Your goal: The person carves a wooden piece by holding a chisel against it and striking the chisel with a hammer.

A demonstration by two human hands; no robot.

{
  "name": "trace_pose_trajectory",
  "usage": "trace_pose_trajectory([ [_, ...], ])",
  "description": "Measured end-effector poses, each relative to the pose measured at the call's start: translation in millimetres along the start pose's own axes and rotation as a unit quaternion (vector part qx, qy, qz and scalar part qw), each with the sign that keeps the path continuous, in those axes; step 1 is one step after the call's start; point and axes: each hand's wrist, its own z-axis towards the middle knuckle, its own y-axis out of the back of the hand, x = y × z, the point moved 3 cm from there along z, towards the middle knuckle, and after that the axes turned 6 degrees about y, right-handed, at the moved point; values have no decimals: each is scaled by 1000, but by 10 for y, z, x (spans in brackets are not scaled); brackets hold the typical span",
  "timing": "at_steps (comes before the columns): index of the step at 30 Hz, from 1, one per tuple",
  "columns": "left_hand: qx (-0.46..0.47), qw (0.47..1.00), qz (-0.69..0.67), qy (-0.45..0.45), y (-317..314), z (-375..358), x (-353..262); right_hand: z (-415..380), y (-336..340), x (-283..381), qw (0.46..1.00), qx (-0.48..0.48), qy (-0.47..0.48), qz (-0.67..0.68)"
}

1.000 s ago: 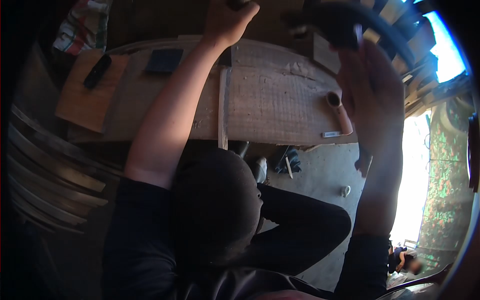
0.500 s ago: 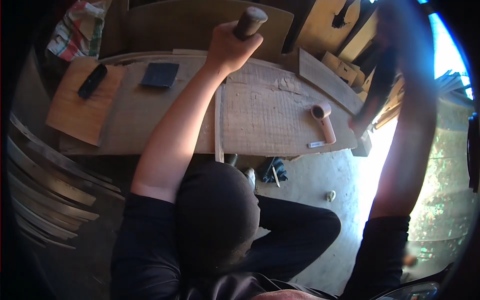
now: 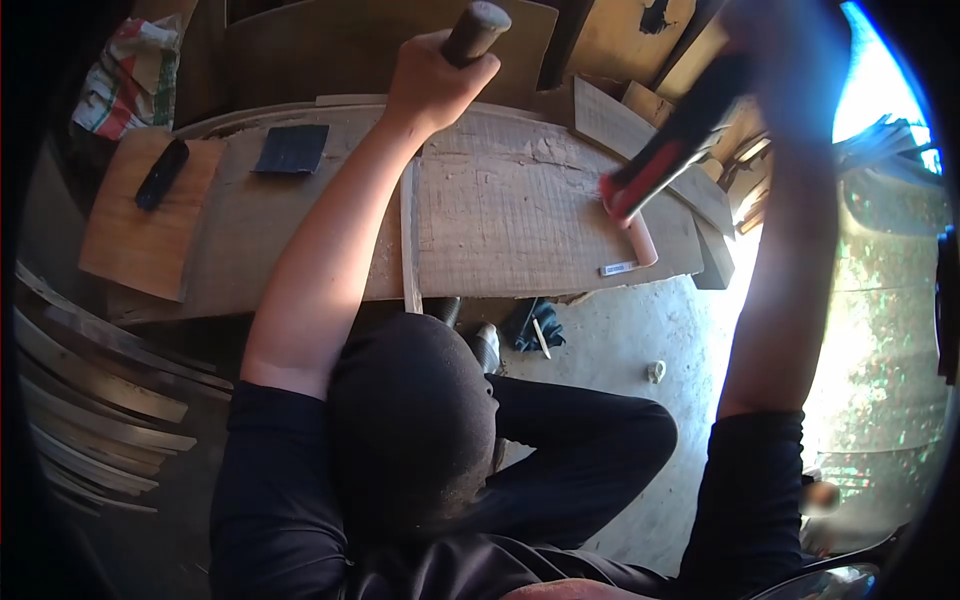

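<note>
Gripping a chisel handle (image 3: 474,30) in left hand (image 3: 432,85), right-hand (image 3: 790,50) fingers blurred, red-black tool (image 3: 670,150) over plank (image 3: 520,220)

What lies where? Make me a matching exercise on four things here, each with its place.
1. round brown wooden handle
2. red-and-black tool handle
3. dark blue square pad
4. slim black bar

A. on the light plywood sheet
B. gripped by the left hand
C. flat on the long grey board
D. held up in the blurred right hand

Pairs: 1-B, 2-D, 3-C, 4-A.
</note>
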Motion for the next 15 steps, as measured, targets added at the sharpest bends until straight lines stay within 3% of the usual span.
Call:
trace_pose_trajectory([
  [1,-8,1000,2,-9,4,2,-16,-70,-79,-311,982,99,-12,-158],
  [2,-1,1000,-13,-4,-6,-7,-9,-161,-171,-604,931,192,-27,-311],
  [4,-5,1000,-6,-29,-8,-8,23,-177,-343,-517,848,268,-48,-454],
  [5,-17,999,-7,-42,-19,-24,59,-78,-413,-134,836,236,-177,-463],
  [8,-15,1000,3,-13,36,21,130,-116,-281,109,962,24,-72,-261],
  [10,-20,999,-10,-23,11,21,106,-146,-223,153,991,-75,-44,-104],
  [15,-42,997,-46,-48,-39,6,-10,-401,-47,-146,966,19,-251,-63],
])
